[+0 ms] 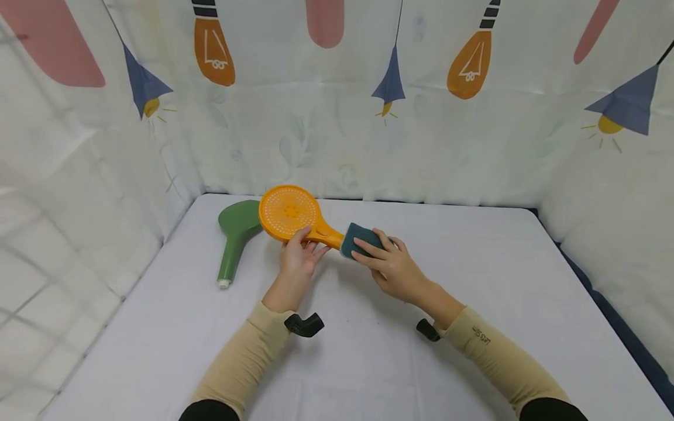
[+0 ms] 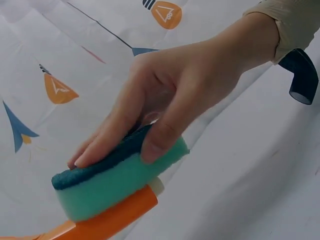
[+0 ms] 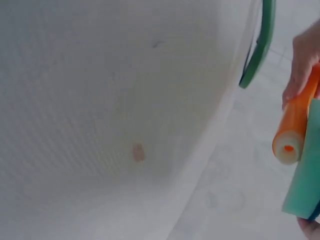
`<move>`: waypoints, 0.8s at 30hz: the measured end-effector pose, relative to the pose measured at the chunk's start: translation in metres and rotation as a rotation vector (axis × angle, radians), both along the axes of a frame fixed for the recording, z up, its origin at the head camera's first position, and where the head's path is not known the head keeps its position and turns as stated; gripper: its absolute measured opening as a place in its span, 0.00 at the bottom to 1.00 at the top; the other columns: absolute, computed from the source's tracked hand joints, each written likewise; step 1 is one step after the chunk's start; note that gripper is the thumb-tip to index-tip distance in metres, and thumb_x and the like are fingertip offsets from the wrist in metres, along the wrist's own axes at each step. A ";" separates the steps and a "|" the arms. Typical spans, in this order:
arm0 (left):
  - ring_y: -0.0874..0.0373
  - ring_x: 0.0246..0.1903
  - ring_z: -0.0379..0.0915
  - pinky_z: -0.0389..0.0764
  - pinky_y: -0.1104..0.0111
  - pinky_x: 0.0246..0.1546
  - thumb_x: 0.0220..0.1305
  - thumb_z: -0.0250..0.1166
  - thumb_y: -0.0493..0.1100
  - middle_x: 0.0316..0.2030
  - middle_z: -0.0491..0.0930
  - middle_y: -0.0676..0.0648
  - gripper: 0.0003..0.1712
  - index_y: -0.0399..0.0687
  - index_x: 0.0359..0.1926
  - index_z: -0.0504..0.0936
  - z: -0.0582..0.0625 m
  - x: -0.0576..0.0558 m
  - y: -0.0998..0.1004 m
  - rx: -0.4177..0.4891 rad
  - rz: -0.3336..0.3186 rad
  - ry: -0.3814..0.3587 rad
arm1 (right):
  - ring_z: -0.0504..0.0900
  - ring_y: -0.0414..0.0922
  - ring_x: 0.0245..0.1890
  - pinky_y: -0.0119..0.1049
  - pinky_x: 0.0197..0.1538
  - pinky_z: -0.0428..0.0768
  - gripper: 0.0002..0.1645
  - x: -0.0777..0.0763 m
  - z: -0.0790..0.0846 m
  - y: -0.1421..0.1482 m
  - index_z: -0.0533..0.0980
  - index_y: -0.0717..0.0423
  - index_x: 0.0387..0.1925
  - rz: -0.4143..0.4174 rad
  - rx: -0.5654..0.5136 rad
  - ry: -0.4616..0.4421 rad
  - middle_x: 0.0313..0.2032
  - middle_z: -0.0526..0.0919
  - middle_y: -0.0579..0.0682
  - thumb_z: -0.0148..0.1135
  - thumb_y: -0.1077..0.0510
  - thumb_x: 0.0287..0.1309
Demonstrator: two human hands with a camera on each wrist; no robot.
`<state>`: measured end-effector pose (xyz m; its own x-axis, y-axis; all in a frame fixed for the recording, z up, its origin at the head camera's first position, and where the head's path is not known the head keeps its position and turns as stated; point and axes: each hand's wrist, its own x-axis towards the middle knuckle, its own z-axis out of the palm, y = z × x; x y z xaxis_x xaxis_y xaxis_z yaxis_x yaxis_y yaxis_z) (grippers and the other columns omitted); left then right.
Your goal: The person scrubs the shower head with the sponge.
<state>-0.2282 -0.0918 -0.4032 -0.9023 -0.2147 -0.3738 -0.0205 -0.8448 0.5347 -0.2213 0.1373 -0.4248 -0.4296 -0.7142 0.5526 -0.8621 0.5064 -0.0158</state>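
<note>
An orange shower head [image 1: 291, 211] with a perforated round face is held up above the table, its handle pointing right. My left hand [image 1: 299, 266] grips it at the neck, thumb over the top and fingers beneath. In my right hand [image 1: 396, 270] is a sponge [image 1: 362, 240] with a dark green scouring side and a light green foam side. The left wrist view shows the foam of the sponge [image 2: 115, 182] pressed along the orange handle [image 2: 112, 217], with fingers and thumb pinching it from above. A pale hollow end of the handle [image 3: 288, 148] faces the right wrist camera.
A green shower head [image 1: 238, 237] with a white threaded end lies on the white-covered table [image 1: 358, 362], left of the orange one. Printed fabric walls [image 1: 337, 140] with lamp and bulb pictures rise behind the table and along both sides.
</note>
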 end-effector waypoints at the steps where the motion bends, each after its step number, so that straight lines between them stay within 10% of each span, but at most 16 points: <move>1: 0.48 0.66 0.71 0.65 0.40 0.64 0.76 0.59 0.36 0.67 0.68 0.40 0.36 0.54 0.78 0.55 0.000 0.000 0.000 0.000 0.001 0.005 | 0.69 0.71 0.66 0.67 0.55 0.74 0.31 -0.002 0.001 0.002 0.81 0.54 0.62 0.007 -0.039 -0.045 0.65 0.77 0.57 0.72 0.69 0.56; 10: 0.44 0.64 0.71 0.65 0.37 0.63 0.76 0.58 0.34 0.64 0.71 0.38 0.31 0.47 0.74 0.60 -0.008 0.006 0.021 -0.043 -0.097 0.070 | 0.67 0.68 0.68 0.61 0.64 0.72 0.29 -0.018 0.006 -0.004 0.75 0.66 0.66 0.053 -0.305 -0.399 0.69 0.71 0.61 0.62 0.74 0.63; 24: 0.51 0.59 0.70 0.62 0.46 0.70 0.79 0.55 0.37 0.58 0.71 0.44 0.17 0.44 0.64 0.67 -0.007 0.002 0.004 0.012 -0.141 0.082 | 0.63 0.73 0.69 0.66 0.65 0.67 0.29 -0.006 0.010 0.015 0.77 0.61 0.65 0.174 -0.172 -0.355 0.68 0.72 0.61 0.67 0.71 0.62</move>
